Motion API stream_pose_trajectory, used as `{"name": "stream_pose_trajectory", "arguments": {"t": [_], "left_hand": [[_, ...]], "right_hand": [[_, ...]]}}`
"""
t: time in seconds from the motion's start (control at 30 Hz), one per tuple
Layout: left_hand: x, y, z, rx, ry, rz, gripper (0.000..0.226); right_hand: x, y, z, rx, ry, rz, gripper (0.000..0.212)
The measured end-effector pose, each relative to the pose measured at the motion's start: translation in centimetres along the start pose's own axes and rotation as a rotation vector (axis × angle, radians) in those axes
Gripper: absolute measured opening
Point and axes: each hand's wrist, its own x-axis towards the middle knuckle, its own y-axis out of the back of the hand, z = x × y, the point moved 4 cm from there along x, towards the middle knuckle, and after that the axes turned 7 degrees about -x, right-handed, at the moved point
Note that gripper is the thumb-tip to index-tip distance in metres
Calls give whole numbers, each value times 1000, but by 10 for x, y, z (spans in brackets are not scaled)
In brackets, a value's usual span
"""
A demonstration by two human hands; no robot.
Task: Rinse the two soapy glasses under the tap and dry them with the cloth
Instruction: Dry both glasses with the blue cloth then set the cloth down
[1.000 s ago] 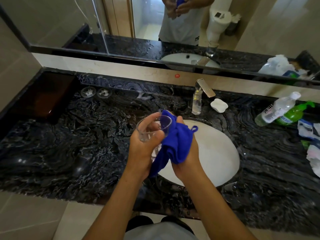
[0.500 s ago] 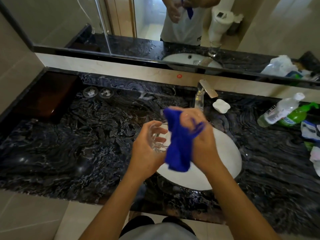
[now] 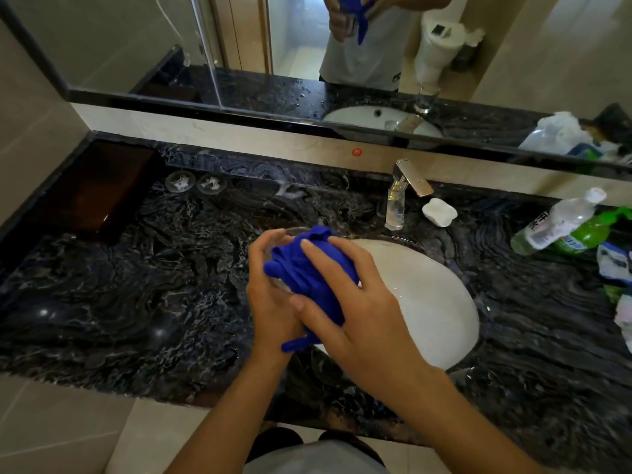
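A clear glass (image 3: 285, 233) is held over the left rim of the white sink (image 3: 434, 302), mostly hidden; only its rim and a bit of its side show. My left hand (image 3: 270, 295) grips it from the left. A blue cloth (image 3: 307, 271) is bunched over the glass, and my right hand (image 3: 352, 302) holds the cloth against it with thumb and fingers wrapped round. A second glass (image 3: 395, 210) stands beside the tap (image 3: 412, 179), behind the sink. No water runs from the tap.
Dark marble counter (image 3: 136, 285) spreads wide to the left. A white soap dish (image 3: 439, 212) sits right of the tap. Bottles (image 3: 561, 224) and wrappers (image 3: 615, 265) crowd the right end. Two round glass coasters (image 3: 195, 182) lie at the back left. A mirror runs along the wall.
My right hand brought the blue cloth from beside the glass over and around it, now covering most of it. My left hand kept hold of the glass.
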Motion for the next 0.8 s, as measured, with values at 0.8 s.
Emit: {"name": "stream_pose_trajectory", "arguments": {"t": [0.8], "left_hand": [[-4,9,13,342,-293,-91,39]], "right_hand": [[-5,4,-25,-372,372,60,44]]}}
